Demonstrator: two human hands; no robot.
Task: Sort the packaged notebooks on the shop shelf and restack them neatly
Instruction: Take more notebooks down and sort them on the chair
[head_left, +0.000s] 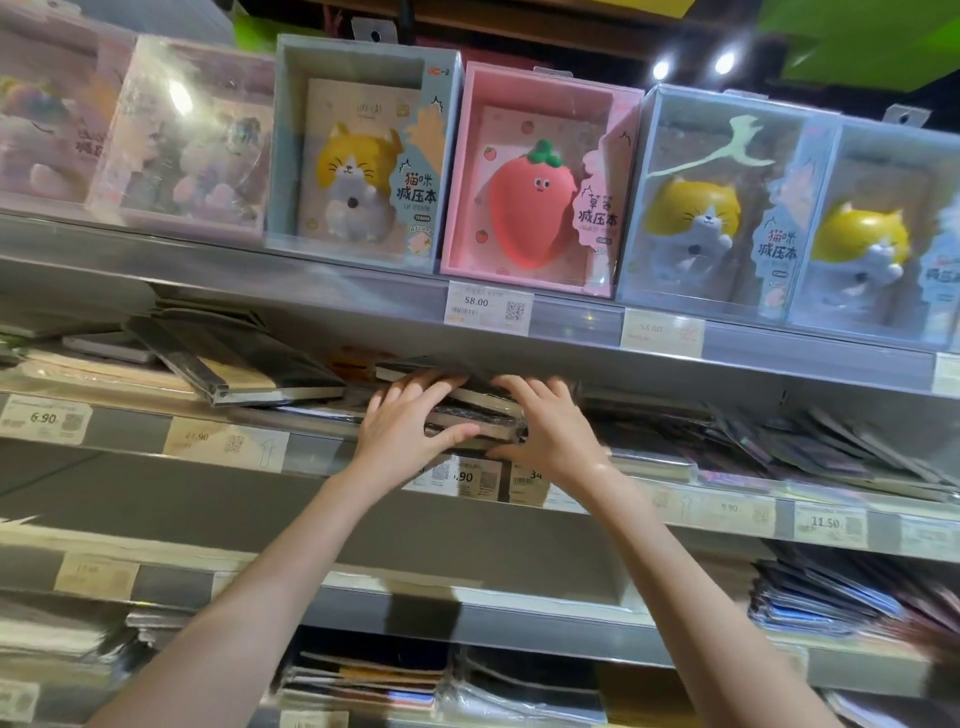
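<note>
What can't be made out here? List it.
Head view only:
- Notebook stack: covers and count hidden by left hand, right hand and the shelf above.
- Price tags below it: partly covered by the wrists.
- Right pile: blurred.
- Far-left box: blurred, cut off by the edge.

A stationery shop: metal shelves (363, 312) edged with price tags (488, 306), boxed squishy-toy notebooks (535, 182) displayed above.

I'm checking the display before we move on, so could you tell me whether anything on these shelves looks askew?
Yes. Left of the hands, a dark wrapped notebook lies skewed across its pile, one corner poking past the shelf edge. To the right, the flat packs are fanned out unevenly rather than stacked square.
</note>
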